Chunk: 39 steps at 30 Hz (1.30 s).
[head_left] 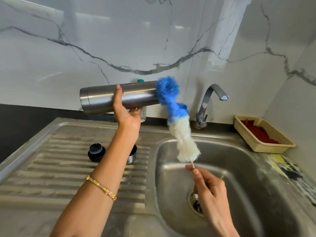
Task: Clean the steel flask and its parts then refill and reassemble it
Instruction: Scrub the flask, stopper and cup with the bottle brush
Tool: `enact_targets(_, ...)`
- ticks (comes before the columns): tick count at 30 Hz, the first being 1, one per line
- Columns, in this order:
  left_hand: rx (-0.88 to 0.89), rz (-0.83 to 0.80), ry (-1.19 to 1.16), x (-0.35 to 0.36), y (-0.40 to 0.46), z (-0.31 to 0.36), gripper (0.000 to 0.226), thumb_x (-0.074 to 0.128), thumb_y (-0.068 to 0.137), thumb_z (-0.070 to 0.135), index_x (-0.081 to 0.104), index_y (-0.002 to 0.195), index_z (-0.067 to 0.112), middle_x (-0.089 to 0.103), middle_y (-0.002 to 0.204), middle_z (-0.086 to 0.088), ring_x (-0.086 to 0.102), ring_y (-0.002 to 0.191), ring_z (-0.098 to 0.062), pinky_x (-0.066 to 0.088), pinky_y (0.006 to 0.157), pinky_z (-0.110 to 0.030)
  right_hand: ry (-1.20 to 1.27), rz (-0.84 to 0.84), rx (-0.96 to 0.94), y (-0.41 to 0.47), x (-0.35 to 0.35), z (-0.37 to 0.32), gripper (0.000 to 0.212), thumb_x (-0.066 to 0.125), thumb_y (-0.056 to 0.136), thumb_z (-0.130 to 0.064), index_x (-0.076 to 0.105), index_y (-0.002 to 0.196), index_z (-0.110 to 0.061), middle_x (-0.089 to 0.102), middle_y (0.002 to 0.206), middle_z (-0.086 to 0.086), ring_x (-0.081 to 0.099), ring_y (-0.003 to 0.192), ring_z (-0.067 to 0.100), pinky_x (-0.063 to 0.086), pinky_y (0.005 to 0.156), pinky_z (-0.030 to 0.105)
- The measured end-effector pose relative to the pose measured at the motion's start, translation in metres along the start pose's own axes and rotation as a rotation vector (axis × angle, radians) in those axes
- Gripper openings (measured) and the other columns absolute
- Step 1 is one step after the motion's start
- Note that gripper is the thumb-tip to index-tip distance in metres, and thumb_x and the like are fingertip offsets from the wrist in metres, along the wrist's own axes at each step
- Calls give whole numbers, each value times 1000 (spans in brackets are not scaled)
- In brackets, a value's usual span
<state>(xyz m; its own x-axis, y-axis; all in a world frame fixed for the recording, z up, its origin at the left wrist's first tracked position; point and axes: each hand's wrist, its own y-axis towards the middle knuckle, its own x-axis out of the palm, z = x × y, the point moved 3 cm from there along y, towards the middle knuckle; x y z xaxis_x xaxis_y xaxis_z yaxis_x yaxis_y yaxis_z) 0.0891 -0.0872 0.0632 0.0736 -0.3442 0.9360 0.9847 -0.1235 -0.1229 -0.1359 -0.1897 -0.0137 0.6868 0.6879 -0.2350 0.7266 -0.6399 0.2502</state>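
At frame centre, my left hand [125, 113] is gripping the steel flask [118, 98] sideways above the sink [239, 168]; my right hand [207, 183] is pinching the bottle brush [176, 117] handle, its blue tip at the flask's mouth.

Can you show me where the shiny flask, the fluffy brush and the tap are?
steel flask [102, 100], head view, on its side wall left of the thumb.
bottle brush [183, 134], head view, on its white bristles.
tap [213, 89], head view, on the curved spout.

silver steel flask [102, 98], blue-and-white brush [177, 120], grey-veined white marble wall [102, 40]
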Motion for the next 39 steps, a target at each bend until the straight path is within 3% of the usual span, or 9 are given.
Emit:
enact_targets(6,-23,-12,8,-2,1,-1,53,69,80,28,47,127,19,58,113,-10,57,107,-28,49,95,-47,-16,-38,-21,2,2,-1,16,54,89,-40,70,86,-37,29,45,-3,27,44,7,25,44,18)
enact_targets(11,-52,-45,-32,5,3,-1,57,66,82,34,42,132,22,53,122,-9,51,117,-30,39,102,-56,-53,77,12,8,-1,10,19,52,94,-27,69,89,-31,29,44,-2,27,41,6,25,42,16)
enact_targets(16,-39,-38,-27,10,6,2,66,61,85,39,31,140,22,50,111,-5,40,129,-32,30,106,-60,-160,140,-60,4,-5,8,26,50,92,-24,58,96,-48,30,40,-3,29,38,9,23,42,18)
enact_targets(19,-52,-63,11,4,3,-1,54,62,86,34,41,133,19,53,119,-8,48,121,-30,34,104,-58,-219,148,-95,-3,2,9,28,52,90,-22,59,98,-48,33,41,-2,30,38,10,25,44,19)
enact_targets(23,-69,-49,-34,2,3,-5,20,58,85,14,50,103,14,54,100,-9,54,104,-29,37,102,-58,-149,119,-24,1,6,11,23,51,92,-23,66,99,-39,28,39,-4,27,38,9,24,43,17)
enact_targets(27,-66,-43,47,2,1,-7,45,63,82,17,48,125,17,54,106,-8,52,107,-28,39,101,-54,-115,111,-11,10,3,10,22,50,93,-21,70,103,-23,31,37,-5,28,36,7,25,42,13)
enact_targets(32,-77,9,81,1,-1,-8,45,69,78,31,50,117,21,54,112,-7,52,109,-26,43,97,-49,-73,103,-1,9,5,10,21,51,93,-19,71,99,-20,33,35,-8,30,35,5,25,42,11)
enact_targets(35,-75,17,37,-1,1,-8,32,67,80,29,52,106,20,55,104,-8,54,106,-26,42,100,-49,-99,57,-21,2,11,10,22,52,91,-23,67,93,-40,29,38,-4,27,38,6,28,46,19)
enact_targets(39,-59,-4,-1,-1,4,-4,58,67,80,26,42,132,17,56,114,-11,54,111,-30,38,102,-56,-64,85,31,6,10,17,21,52,92,-20,71,97,-26,27,42,-5,25,43,6,25,44,19)
